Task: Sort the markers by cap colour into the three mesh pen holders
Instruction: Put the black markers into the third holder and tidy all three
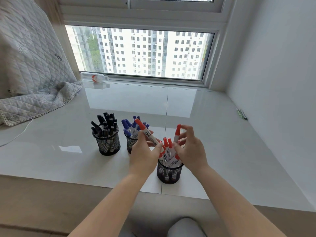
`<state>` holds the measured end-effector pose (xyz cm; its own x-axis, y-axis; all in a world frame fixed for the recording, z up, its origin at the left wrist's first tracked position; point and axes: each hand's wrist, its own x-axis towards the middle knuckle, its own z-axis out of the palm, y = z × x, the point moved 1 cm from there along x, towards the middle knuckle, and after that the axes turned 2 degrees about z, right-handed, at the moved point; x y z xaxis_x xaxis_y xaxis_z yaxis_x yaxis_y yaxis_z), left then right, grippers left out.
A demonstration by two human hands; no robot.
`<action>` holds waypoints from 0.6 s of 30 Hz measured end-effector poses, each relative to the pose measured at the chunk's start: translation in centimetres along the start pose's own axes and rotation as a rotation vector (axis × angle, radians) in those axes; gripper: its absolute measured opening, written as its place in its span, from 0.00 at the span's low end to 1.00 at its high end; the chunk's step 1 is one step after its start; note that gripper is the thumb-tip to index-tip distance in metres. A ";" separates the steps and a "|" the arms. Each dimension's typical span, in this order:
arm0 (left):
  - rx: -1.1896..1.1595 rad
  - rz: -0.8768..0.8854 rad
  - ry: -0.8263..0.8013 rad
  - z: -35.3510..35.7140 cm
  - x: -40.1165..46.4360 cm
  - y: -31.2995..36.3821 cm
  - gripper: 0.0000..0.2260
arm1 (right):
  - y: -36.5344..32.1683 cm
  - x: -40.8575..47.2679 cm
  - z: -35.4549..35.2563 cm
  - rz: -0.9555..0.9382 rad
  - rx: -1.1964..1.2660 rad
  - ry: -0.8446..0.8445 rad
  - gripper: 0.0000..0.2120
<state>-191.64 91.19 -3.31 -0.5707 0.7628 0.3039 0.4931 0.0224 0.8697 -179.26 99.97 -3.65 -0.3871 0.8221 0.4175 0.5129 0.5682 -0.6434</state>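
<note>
Three mesh pen holders on the glossy white sill, both hands busy over the red one.

The left holder (108, 142) is packed with black-capped markers (105, 124), the middle holder (131, 144) has the blue-capped markers (127, 125) and sits partly behind the left hand (145, 151), and the nearest holder (169, 171) has the red-capped markers (168, 147) standing caps up. The left hand's got its fingers wrapped round a red-capped whiteboard marker (145, 132), tilted with the cap pointing up and left, just above and left of the red holder's rim. The right hand (189, 149) is pinching another red marker (177, 132) near its cap, held about upright right above that same holder. Off to the side there's a quilted blanket (32, 65), a plastic bottle (95, 77) lying by the window, and some pens (242, 114) by the right wall.
</note>
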 end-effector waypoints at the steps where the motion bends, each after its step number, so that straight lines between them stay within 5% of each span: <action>1: -0.022 0.004 0.013 0.0 0.0 0.0 0.14 | 0.0 -0.1 0.0 -0.018 -0.008 0.018 0.25; 8: -0.232 0.060 0.045 -0.2 -0.4 0.5 0.06 | 0.7 -0.8 0.8 -0.066 -0.188 -0.087 0.16; 18: -0.269 0.072 0.083 0.5 -1.5 0.9 0.06 | 1.5 -1.9 0.9 0.015 0.015 -0.024 0.13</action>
<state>-190.01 90.42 -3.17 -0.5977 0.7007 0.3895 0.3484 -0.2105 0.9134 -178.41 99.20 -5.99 -0.3983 0.8292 0.3922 0.5076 0.5554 -0.6587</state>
